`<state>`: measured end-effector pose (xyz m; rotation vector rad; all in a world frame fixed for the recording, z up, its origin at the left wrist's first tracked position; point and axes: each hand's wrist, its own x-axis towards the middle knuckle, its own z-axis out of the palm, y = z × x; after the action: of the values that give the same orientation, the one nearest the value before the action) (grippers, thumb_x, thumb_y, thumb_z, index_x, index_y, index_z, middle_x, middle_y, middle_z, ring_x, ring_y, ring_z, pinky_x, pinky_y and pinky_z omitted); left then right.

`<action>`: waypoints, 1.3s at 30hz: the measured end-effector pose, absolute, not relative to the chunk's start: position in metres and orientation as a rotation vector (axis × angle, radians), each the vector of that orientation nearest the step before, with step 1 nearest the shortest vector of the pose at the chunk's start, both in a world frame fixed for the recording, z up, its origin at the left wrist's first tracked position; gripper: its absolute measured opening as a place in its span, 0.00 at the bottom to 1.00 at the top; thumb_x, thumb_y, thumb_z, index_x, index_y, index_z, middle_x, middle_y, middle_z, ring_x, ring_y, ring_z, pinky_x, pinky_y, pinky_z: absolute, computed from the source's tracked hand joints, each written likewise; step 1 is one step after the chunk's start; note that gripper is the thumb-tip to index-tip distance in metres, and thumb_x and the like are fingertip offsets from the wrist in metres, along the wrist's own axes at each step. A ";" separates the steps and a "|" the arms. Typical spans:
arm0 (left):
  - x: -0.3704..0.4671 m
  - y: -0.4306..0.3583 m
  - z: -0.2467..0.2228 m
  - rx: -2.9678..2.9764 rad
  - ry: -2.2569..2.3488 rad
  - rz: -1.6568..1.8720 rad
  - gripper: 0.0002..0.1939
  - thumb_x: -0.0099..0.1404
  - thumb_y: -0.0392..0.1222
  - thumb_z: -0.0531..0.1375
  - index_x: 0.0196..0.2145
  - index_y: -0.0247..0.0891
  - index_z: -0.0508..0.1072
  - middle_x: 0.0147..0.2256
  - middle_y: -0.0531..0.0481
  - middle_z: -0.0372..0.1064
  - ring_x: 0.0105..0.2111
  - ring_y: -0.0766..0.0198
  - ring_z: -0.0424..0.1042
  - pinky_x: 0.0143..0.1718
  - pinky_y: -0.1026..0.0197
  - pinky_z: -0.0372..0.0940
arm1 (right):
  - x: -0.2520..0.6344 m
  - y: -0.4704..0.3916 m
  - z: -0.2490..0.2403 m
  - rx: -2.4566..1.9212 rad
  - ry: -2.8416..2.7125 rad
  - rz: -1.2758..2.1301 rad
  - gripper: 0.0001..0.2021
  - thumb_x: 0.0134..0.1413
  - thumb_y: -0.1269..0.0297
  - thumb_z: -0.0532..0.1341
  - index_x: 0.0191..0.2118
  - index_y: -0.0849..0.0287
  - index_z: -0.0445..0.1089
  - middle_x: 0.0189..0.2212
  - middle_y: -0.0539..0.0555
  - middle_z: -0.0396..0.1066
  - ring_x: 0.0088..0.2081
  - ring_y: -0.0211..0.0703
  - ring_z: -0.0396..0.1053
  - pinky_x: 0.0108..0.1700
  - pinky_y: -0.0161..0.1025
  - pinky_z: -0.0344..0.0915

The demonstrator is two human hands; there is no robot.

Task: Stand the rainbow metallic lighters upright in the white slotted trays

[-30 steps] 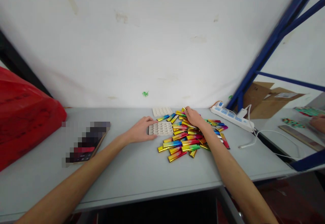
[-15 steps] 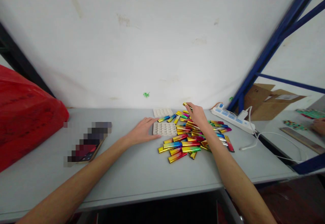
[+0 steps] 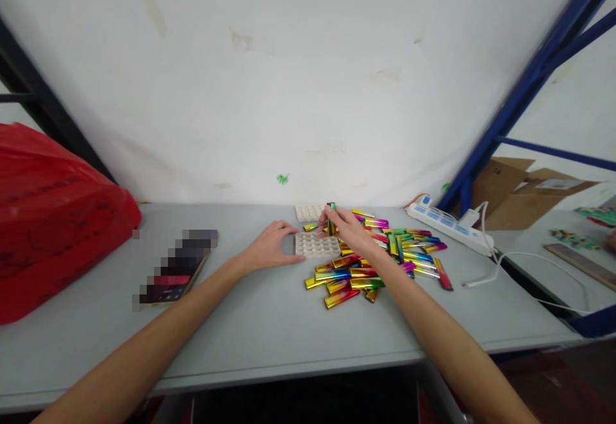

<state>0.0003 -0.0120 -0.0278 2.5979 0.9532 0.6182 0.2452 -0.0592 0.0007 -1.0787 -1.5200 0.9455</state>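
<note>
My left hand rests on the grey table, its fingers on the left edge of a white tray full of round holes. My right hand holds one shiny rainbow-coloured stick upright over that tray. A pile of several such sticks lies just right of the tray, under and around my right wrist. A second white holed tray lies behind, near the wall.
A big red plastic bag fills the left side. A phone lies left of my left arm. A white power strip with cable sits at the right, by a blue rack post and cardboard boxes.
My right hand picked one stick out of the pile's far side, lifted it and carried it left, upright over the tray. My left hand stayed on the tray's edge.
</note>
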 end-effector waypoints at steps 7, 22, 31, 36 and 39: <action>0.000 -0.015 -0.029 2.601 0.934 0.628 0.34 0.55 0.64 0.68 0.53 0.41 0.74 0.50 0.41 0.69 0.53 0.46 0.68 0.59 0.47 0.62 | 0.217 -0.072 0.001 -1.076 -1.404 1.215 0.26 0.56 0.32 0.59 0.32 0.53 0.59 0.20 0.40 0.47 0.18 0.32 0.43 0.19 0.32 0.45; 0.001 -0.014 -0.029 2.624 0.950 0.606 0.34 0.55 0.64 0.67 0.52 0.39 0.75 0.51 0.41 0.69 0.53 0.46 0.68 0.59 0.47 0.62 | 0.207 -0.068 -0.015 -1.369 -1.588 0.422 0.21 0.60 0.53 0.54 0.18 0.55 0.53 0.17 0.45 0.52 0.24 0.37 0.53 0.28 0.37 0.49; -0.002 -0.011 -0.032 2.598 0.959 0.595 0.39 0.54 0.68 0.68 0.56 0.39 0.73 0.51 0.40 0.67 0.54 0.47 0.68 0.59 0.49 0.62 | 0.213 -0.070 -0.012 -1.266 -1.851 0.503 0.19 0.72 0.47 0.48 0.34 0.54 0.62 0.30 0.49 0.68 0.32 0.41 0.67 0.36 0.36 0.60; -0.001 -0.009 -0.034 2.571 0.998 0.594 0.41 0.51 0.71 0.68 0.53 0.40 0.76 0.50 0.42 0.68 0.53 0.46 0.68 0.59 0.48 0.62 | 0.214 -0.063 -0.010 -1.349 -1.993 0.112 0.21 0.73 0.48 0.49 0.30 0.55 0.62 0.28 0.52 0.67 0.34 0.45 0.67 0.40 0.38 0.60; -0.001 -0.009 -0.033 2.549 1.006 0.604 0.41 0.49 0.71 0.69 0.52 0.39 0.77 0.49 0.42 0.68 0.51 0.46 0.69 0.58 0.49 0.63 | 0.212 -0.056 -0.010 -1.414 -1.993 0.089 0.18 0.73 0.51 0.51 0.32 0.55 0.63 0.26 0.52 0.70 0.31 0.45 0.68 0.36 0.38 0.58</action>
<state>-0.0008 -0.0085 -0.0333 2.5489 1.0061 0.6037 0.2119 -0.0564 -0.0103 -1.4138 -1.9926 0.0886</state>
